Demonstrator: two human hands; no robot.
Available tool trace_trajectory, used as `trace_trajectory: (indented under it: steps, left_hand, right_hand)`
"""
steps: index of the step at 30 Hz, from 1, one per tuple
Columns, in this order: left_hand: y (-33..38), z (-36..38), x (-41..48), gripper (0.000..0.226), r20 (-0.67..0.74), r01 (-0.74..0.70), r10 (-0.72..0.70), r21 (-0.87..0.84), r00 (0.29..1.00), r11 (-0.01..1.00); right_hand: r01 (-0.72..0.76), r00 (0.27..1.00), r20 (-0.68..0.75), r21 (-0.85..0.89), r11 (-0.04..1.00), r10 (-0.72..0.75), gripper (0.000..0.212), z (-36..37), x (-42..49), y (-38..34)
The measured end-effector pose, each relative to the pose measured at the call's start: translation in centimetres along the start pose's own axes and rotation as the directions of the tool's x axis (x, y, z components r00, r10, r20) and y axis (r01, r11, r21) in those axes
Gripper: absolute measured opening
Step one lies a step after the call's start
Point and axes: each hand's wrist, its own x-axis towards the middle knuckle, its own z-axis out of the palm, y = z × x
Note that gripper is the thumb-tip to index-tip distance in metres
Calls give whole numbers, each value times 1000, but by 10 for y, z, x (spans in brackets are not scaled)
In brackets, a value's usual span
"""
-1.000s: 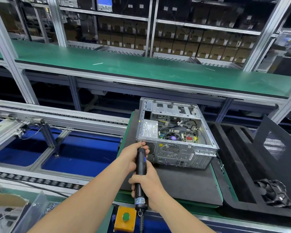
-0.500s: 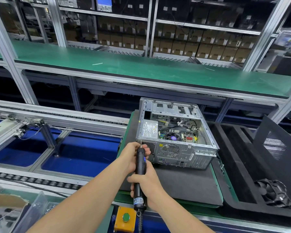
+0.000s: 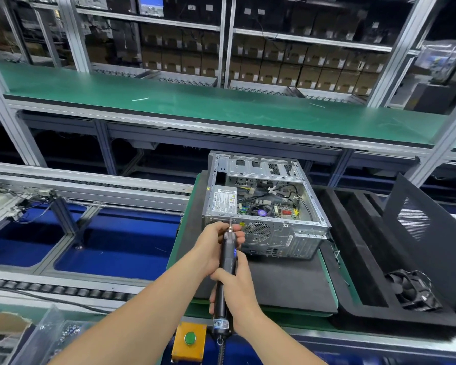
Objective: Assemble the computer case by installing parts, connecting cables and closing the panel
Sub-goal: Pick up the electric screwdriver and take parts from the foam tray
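Observation:
An open silver computer case (image 3: 279,233) lies on a dark foam pad (image 3: 287,283), its motherboard, cables and power supply (image 3: 223,200) showing from above. My right hand (image 3: 237,288) grips the body of a black electric screwdriver (image 3: 227,262). The tool's bit touches the case's rear top edge beside the power supply. My left hand (image 3: 216,246) pinches the tool's front end near the bit. A black side panel (image 3: 429,241) with a mesh vent leans upright at the right.
A black foam tray (image 3: 353,248) to the right holds black fans (image 3: 413,291). A yellow box with a green button (image 3: 189,339) sits at the near edge. A bag of screws (image 3: 61,333) lies at lower left. Roller conveyor rails run left; a green shelf spans behind.
Both hands and the screwdriver have shifted slightly forward and up toward the case's rear edge. The case has not moved.

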Motion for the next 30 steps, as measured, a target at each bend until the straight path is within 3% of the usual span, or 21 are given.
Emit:
trace_trajectory:
  steps: [6, 11, 15, 18, 20, 23, 27, 30]
  left_hand:
    - [-30, 70, 20, 28, 171, -22, -14, 202, 985, 979]
    - [-87, 140, 42, 22, 222, -83, -31, 487, 974, 870]
    - [-138, 187, 70, 31, 306, -114, -55, 508, 951, 854]
    - [-174, 216, 100, 35, 352, -181, -60, 612, 934, 770]
    - [-195, 229, 123, 36, 310, -187, -55, 694, 949, 695]
    - [-219, 240, 158, 33, 244, -221, 21, 836, 970, 502]
    - [-241, 244, 198, 37, 273, -270, 176, 962, 946, -43]
    - [-259, 248, 230, 31, 210, -176, 139, 958, 968, -228]
  right_hand:
    - [126, 979, -172, 55, 991, -114, 50, -67, -6, -27]
    - [175, 930, -337, 58, 983, -146, 43, -157, -6, -44]
    - [147, 893, -430, -3, 989, -134, 42, -241, 1, -49]
    - [95, 869, -477, -105, 990, -134, 43, -306, 12, -49]
    - [33, 837, -527, -213, 976, -144, 52, -350, 23, -49]
    - [-67, 819, -561, -297, 952, -118, 69, -410, 42, -44]
    - [-152, 841, -535, -370, 917, -76, 77, -458, 67, -35]
    - [-154, 873, -485, -387, 909, -58, 79, -470, 82, -27]
